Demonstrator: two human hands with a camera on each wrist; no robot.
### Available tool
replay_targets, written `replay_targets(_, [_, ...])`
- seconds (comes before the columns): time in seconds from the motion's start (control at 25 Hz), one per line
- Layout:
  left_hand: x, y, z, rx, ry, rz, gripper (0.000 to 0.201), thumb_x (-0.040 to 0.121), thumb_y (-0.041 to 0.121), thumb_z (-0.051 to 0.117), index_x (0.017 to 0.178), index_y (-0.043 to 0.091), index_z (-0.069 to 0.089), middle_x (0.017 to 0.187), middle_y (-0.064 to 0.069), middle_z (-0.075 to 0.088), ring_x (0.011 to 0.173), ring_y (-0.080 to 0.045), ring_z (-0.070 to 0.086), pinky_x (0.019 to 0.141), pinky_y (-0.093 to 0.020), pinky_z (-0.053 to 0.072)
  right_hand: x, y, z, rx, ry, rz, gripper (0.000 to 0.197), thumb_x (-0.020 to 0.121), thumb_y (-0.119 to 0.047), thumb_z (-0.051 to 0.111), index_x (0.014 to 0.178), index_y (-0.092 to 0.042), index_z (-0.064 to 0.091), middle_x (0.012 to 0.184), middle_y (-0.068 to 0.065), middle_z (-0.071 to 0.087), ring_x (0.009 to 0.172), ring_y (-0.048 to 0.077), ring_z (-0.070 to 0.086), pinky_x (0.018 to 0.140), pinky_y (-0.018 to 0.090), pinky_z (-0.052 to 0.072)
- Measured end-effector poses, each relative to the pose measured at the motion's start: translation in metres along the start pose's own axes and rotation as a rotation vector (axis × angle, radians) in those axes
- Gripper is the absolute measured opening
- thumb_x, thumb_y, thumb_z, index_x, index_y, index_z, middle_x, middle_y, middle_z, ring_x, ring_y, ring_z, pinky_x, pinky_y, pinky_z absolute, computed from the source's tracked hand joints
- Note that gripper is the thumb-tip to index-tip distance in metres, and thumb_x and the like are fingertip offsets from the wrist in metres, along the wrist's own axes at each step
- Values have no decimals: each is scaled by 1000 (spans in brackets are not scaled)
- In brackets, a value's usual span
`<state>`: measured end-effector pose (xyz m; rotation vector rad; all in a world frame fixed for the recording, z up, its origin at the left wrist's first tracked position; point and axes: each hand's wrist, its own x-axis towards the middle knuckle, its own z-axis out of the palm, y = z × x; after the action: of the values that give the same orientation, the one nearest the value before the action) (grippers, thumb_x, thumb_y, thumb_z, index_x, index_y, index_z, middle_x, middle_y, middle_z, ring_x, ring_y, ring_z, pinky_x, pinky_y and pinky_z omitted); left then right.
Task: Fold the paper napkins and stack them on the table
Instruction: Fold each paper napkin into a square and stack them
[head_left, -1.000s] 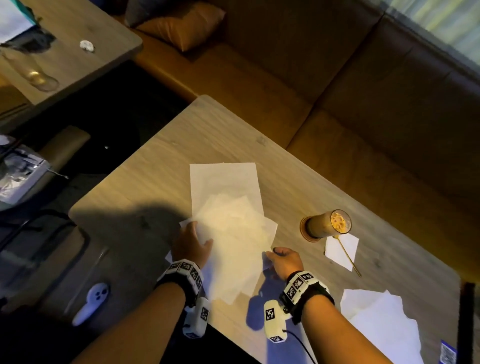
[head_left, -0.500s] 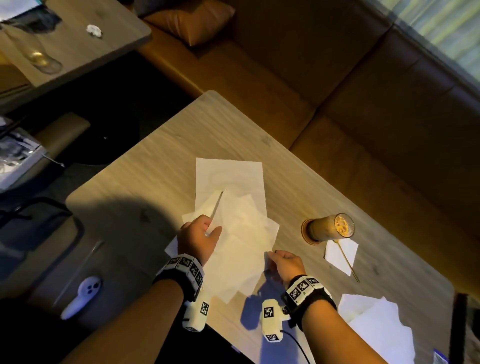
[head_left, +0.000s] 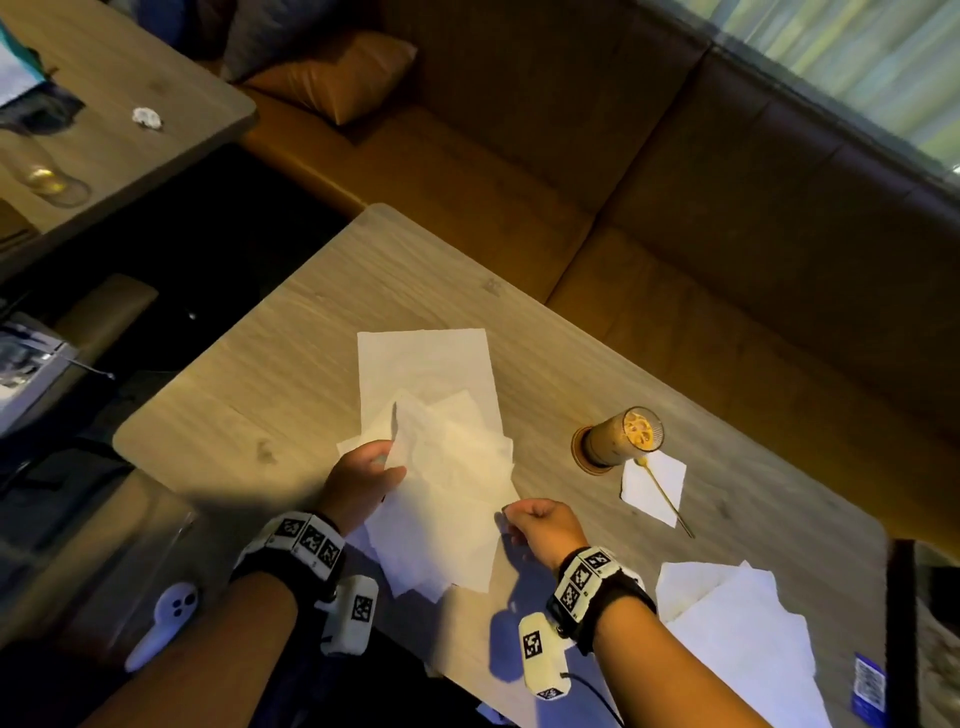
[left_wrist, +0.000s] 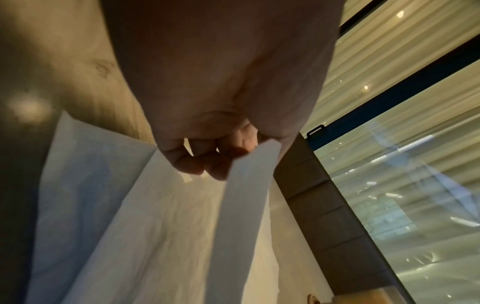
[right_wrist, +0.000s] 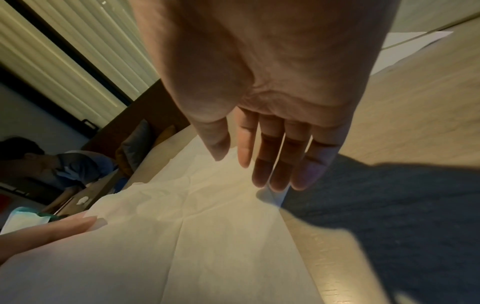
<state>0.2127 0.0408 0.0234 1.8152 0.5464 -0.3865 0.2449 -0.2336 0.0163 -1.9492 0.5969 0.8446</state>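
At the centre of the head view, a loose pile of paper napkins (head_left: 441, 467) is lying on the wooden table (head_left: 270, 364). The left edge of the top napkin (left_wrist: 244, 205) is being pinched and lifted by the left hand (head_left: 363, 483), its fingers (left_wrist: 197, 164) curled round the sheet. The right hand (head_left: 545, 527) is being held relaxed and empty, fingers (right_wrist: 272, 160) extended just above the pile's lower right corner.

The fold would likely go best if the lifted edge were carried across to meet the opposite edge squarely while the pile is being steadied by the right hand, so that only one sheet is taken.

At lower right, a second heap of napkins (head_left: 743, 639) is lying near a blue packet (head_left: 868, 686), whose print is too small to be read. Nothing legible is being shown; the wristbands (head_left: 306, 540) are carrying only black-and-white square markers.
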Motion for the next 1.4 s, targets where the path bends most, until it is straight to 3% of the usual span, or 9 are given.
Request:
replay_targets(0.16, [-19,19,-6,-242,-2,6,17,87,12,68,101,19,74,89,5,81,89,-25,74,72,-23,56,-13,-10,-7,28,-15,0,28,97,-9,63,70,-11,70,71,17,65,53,22,54,46,24,43])
replay_targets(0.28, [-37,44,-5,-271,23,34,31,96,-6,61,94,25,67,79,6,79,72,0,72,60,-6,49,-22,-20,3,177,-115,67,21,102,-19,56,92,-5,69,84,20,70,63,27,58,49,26,41])
replay_targets(0.48, [-60,65,6,-77,42,171,37,94,11,69,95,49,69,66,8,48,60,-5,43,63,-22,43,-46,-54,28,433,-438,161,69,99,-71,36,122,-15,68,105,11,78,97,30,73,81,41,57])
replay_targets(0.64, [-80,75,23,290,1,286,36,89,35,56,123,46,63,79,18,67,76,-6,64,78,-31,55,-70,-77,26,648,-594,133,79,84,-85,46,107,-15,73,98,17,73,82,29,71,79,44,57])
replay_targets(0.76, [-92,81,35,548,-4,422,42,92,40,49,133,46,56,85,13,70,84,-12,64,84,-30,52,-69,-80,17,624,-645,114,79,81,-77,65,113,-5,68,93,20,70,79,30,72,82,44,59])
replay_targets(0.92, [-111,83,48,438,-17,469,34,94,52,57,127,45,63,69,11,58,71,-6,55,83,-28,50,-65,-74,10,667,-524,65,58,95,-29,70,137,8,54,95,25,72,75,38,74,64,42,61])
replay_targets(1.08, [-106,60,40,22,286,196,19,94,45,67,112,38,68,96,15,66,93,-6,63,86,-29,52,-68,-73,-9,720,-456,-5,34,103,-4,53,136,1,59,121,27,72,109,43,72,90,50,59])
replay_targets(1.24, [-94,50,51,-203,32,-7,57,85,59,72,137,42,55,124,10,66,119,-8,63,106,-32,49,-86,-84,-35,570,-497,-52,29,101,-3,55,127,0,66,119,24,74,106,38,74,87,44,62])
replay_targets(1.4, [-85,52,69,-422,-110,-70,70,73,70,73,135,39,62,132,8,68,125,-8,62,112,-35,45,-93,-96,-51,462,-513,-93,27,100,-4,58,125,1,67,115,23,76,96,32,77,78,38,64])
